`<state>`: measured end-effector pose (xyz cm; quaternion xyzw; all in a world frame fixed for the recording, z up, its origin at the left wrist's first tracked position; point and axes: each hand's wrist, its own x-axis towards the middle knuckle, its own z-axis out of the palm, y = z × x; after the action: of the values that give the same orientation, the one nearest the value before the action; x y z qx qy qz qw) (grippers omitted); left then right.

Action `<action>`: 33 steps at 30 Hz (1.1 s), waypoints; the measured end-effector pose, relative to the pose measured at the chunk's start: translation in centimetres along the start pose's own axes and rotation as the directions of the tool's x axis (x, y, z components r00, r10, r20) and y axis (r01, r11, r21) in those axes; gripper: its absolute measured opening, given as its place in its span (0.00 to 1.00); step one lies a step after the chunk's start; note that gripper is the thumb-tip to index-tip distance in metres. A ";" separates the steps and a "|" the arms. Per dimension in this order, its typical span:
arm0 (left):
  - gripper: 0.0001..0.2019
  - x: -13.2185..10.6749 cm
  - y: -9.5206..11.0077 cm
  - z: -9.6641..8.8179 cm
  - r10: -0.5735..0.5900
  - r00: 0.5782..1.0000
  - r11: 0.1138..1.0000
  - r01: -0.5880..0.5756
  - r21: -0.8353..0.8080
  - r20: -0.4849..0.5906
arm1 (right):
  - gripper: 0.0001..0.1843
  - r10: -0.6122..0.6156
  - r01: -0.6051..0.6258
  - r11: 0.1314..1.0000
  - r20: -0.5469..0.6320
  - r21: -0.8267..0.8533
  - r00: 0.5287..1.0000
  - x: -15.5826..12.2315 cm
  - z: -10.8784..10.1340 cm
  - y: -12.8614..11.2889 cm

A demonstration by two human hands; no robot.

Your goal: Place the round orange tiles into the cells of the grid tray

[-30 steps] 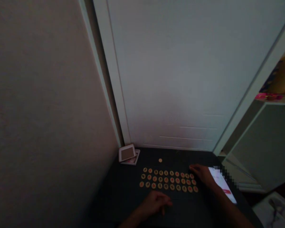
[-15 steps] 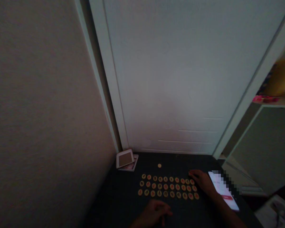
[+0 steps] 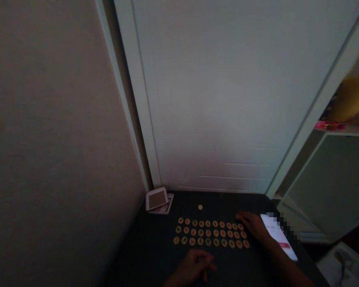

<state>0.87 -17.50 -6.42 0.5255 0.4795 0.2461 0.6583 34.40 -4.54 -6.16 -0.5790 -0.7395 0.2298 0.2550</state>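
Note:
Round Chinese chess pieces [image 3: 208, 233], wooden-looking with red or dark characters, lie in three rows on the dark tabletop [image 3: 143, 255]. A single plain-faced disc [image 3: 200, 207] lies apart, behind the rows. My left hand [image 3: 194, 265] is just in front of the nearest row, loosely bent, fingers partly apart, with nothing visible in it. My right hand [image 3: 253, 224] rests on the table at the right end of the rows. Its fingers stretch left, their tips close behind the last pieces of the back row; no piece shows in it.
To the right of my right forearm lies a lit phone [image 3: 277, 235], partly pixelated. At the back left corner sits a white-framed flat box or lid [image 3: 157, 199] on another. A white panel [image 3: 209, 99] rises behind the table; a wall [image 3: 62, 139] borders the left.
The view has shifted very slightly. Both hands and the pieces stay in practically the same places.

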 end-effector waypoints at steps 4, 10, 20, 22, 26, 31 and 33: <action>0.30 0.0 -0.2 0.0 0.042 0.999 0.999 -0.042 -0.010 0.021 | 0.24 0.036 -0.037 0.999 -0.012 -0.015 0.999 -0.4 -0.1 0.1; 0.27 -0.1 0.0 0.1 0.035 0.997 0.999 -0.037 0.035 0.070 | 0.28 0.057 -0.060 0.997 -0.060 -0.053 0.997 -0.9 -0.1 -1.2; 0.29 -0.5 -0.2 0.3 0.040 0.997 0.995 -0.046 0.089 0.066 | 0.20 -0.176 0.185 0.981 0.135 -0.058 0.975 5.0 3.7 -9.9; 0.29 -0.5 -0.1 0.3 0.045 0.997 0.995 -0.050 0.085 0.065 | 0.17 -0.196 0.212 0.974 0.173 -0.079 0.965 6.4 4.8 -11.9; 0.29 -0.4 -0.1 0.3 0.054 0.998 0.997 -0.057 0.060 0.041 | 0.18 -0.212 0.242 0.963 0.215 -0.121 0.953 8.1 6.6 -15.3; 0.31 0.0 -1.2 0.3 0.069 0.998 0.998 -0.069 0.008 -0.001 | 0.13 -0.244 0.278 0.954 0.255 -0.108 0.936 8.5 7.8 -18.0; 0.33 0.3 -2.0 0.1 0.101 0.994 0.992 -0.104 -0.076 -0.045 | 0.12 -0.265 0.295 0.952 0.261 -0.080 0.928 8.4 7.9 -18.7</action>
<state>0.78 -17.93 -8.39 0.5182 0.4555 0.3088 0.6548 13.88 -0.94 0.59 -0.4482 -0.8528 0.2174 0.1566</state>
